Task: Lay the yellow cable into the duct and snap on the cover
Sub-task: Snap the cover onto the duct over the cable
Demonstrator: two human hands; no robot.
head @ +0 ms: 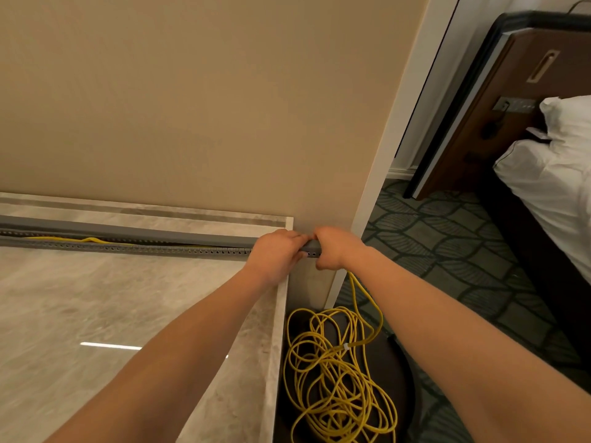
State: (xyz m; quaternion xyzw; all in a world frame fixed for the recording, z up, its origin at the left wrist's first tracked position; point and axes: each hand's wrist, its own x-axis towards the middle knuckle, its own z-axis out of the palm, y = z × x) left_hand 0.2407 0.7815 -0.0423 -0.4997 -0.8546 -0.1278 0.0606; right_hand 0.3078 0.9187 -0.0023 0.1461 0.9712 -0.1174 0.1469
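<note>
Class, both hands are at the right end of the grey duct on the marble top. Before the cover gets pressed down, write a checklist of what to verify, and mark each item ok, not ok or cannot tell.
1. Both hands on the duct end: left hand and right hand grip the right end of the duct. Ok.
2. Yellow cable lying flat in the channel: a loop humps up near the left. Not ok.
3. Cover shut along its length: a gap shows between it and the slotted wall. Not ok.
4. Cable seated under the hands: hidden. Cannot tell.
5. Spare cable coil free of snags: loosely tangled beside the marble top. Cannot tell.
</note>
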